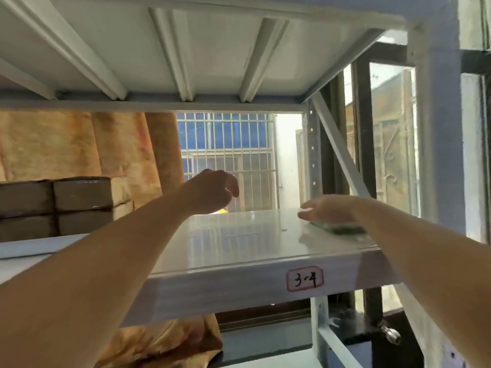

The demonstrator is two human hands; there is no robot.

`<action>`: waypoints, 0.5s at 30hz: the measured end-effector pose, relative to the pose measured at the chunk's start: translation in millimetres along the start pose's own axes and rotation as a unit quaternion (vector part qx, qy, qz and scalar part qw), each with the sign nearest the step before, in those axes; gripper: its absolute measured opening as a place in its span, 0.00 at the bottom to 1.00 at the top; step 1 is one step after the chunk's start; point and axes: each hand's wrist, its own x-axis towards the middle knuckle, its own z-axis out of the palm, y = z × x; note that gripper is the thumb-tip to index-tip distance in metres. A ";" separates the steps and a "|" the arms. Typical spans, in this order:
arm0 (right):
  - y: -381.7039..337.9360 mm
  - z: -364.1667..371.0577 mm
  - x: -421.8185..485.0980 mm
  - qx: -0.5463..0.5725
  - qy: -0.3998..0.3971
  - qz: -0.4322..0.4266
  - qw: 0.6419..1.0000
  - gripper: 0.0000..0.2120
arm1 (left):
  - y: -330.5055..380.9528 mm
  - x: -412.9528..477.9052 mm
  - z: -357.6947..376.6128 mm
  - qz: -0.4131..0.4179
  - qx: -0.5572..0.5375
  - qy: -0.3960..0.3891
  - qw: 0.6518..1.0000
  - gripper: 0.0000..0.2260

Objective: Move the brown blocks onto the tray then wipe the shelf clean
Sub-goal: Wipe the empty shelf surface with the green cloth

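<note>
Several brown blocks stand stacked at the left, on a white tray whose edge shows beneath them. The glossy white shelf lies bare in the middle. My left hand hovers above the shelf's back part, fingers loosely curled and apart, holding nothing. My right hand presses flat on a green cloth at the shelf's right side, near the upright post.
The upper shelf's ribbed underside hangs close overhead. A diagonal brace and post bound the right side. A label reading 3-4 marks the front edge. Orange-brown fabric hangs behind; a barred window is beyond.
</note>
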 end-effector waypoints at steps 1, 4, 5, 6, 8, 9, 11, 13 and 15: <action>8.4 2.2 -0.3 0.021 -0.018 0.013 1.000 0.28 | 3.0 0.5 2.8 -0.003 0.008 -0.014 1.000 0.13; 25.5 1.6 1.7 0.069 -0.045 0.054 0.995 0.31 | 0.4 -0.6 15.1 -0.001 0.038 -0.074 0.997 0.13; 28.5 0.1 2.6 0.083 -0.044 0.068 0.993 0.31 | -2.8 -1.3 19.3 -0.003 0.038 -0.089 0.995 0.13; 30.6 -1.2 3.0 0.097 -0.051 0.081 0.991 0.32 | -7.3 -1.7 22.8 -0.012 0.029 -0.100 0.994 0.13; 32.0 -1.4 2.8 0.087 -0.069 0.105 0.988 0.33 | -14.4 -2.3 26.5 -0.034 0.004 -0.110 0.993 0.13; 31.5 -0.4 1.0 0.073 -0.074 0.113 0.988 0.34 | -17.2 -1.6 27.3 -0.041 -0.008 -0.108 0.993 0.13; 30.7 1.9 -0.9 0.070 -0.078 0.123 0.987 0.34 | -19.4 0.2 28.5 -0.040 -0.034 -0.113 0.992 0.13; 32.5 3.7 -0.6 0.088 -0.082 0.136 0.983 0.35 | -14.3 0.1 29.8 -0.020 -0.064 -0.134 0.989 0.12; 34.0 6.1 -0.9 0.106 -0.093 0.152 0.978 0.36 | -9.1 0.3 32.2 -0.004 -0.094 -0.148 0.984 0.11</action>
